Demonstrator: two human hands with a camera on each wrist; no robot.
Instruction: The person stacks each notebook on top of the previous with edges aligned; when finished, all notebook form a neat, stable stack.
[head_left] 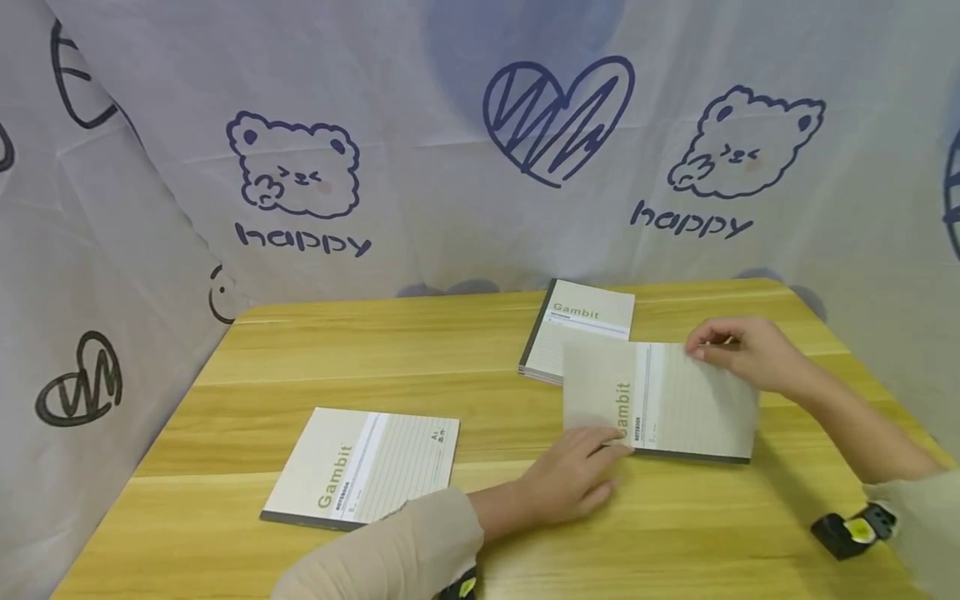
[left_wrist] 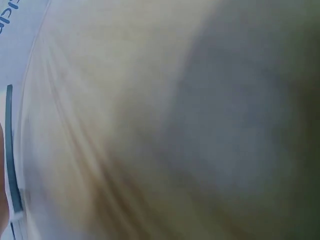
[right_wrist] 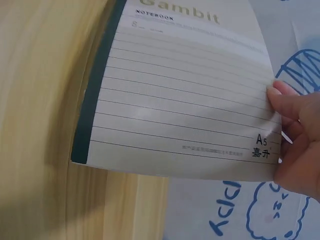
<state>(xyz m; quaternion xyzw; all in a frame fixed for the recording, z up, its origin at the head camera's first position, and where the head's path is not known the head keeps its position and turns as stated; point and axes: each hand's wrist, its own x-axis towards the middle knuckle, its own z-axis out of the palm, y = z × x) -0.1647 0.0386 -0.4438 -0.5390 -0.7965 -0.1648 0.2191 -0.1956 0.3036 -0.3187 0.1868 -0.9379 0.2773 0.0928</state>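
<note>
A beige Gambit notebook (head_left: 693, 400) with a dark spine is tilted up above the table, spine edge down. My right hand (head_left: 742, 350) pinches its upper edge. In the right wrist view the thumb (right_wrist: 292, 105) lies on the lined cover (right_wrist: 185, 110), with other fingers behind it. My left hand (head_left: 573, 475) is at the notebook's lower left corner, fingers extended over the spine edge and thumb apart from it. Sleeve cloth (left_wrist: 100, 100) fills most of the left wrist view; a dark spine strip (left_wrist: 14, 150) shows at its left edge.
A small stack of similar notebooks (head_left: 588, 304) lies behind the held one, partly covered by it. Another Gambit notebook (head_left: 375, 467) lies flat at the left, overlapped by my left sleeve (head_left: 405, 546). The wooden table (head_left: 360, 350) meets a printed cloth (head_left: 427, 167) at the back.
</note>
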